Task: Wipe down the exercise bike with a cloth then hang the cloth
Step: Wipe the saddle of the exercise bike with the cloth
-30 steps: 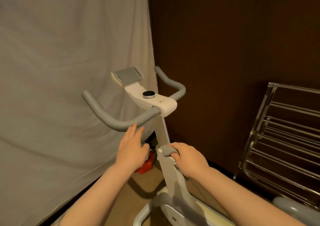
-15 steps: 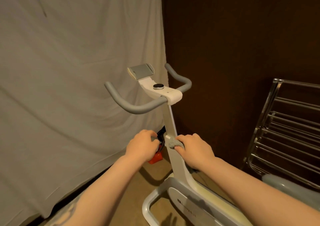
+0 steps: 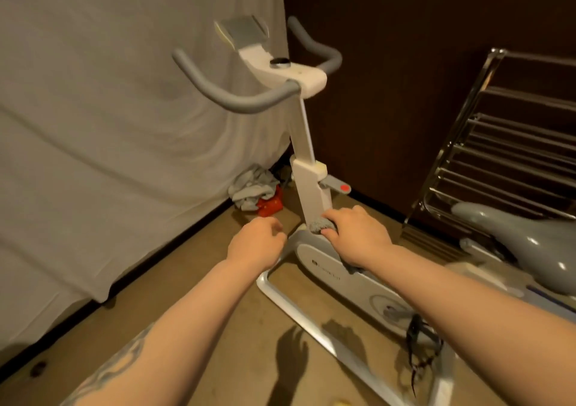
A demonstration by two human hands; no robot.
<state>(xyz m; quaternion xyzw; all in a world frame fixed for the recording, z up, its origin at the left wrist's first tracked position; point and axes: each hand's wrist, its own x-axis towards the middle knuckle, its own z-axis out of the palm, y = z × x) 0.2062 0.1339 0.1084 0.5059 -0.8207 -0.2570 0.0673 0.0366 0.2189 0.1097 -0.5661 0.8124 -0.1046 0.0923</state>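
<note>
The grey cloth (image 3: 321, 225) sits bunched under the right hand (image 3: 355, 237), gripped and pressed against the foot of the exercise bike (image 3: 307, 143) post. The left hand (image 3: 255, 245) hangs just beside it, fingers loosely curled, holding nothing. The drying rack (image 3: 498, 143) stands well right of both. Risk: the wad slips loose where the post meets the base

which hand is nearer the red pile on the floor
Left. The left hand hovers just below the red pile, holding nothing. The right hand is further right, past the bike post, gripping the cloth.
</note>
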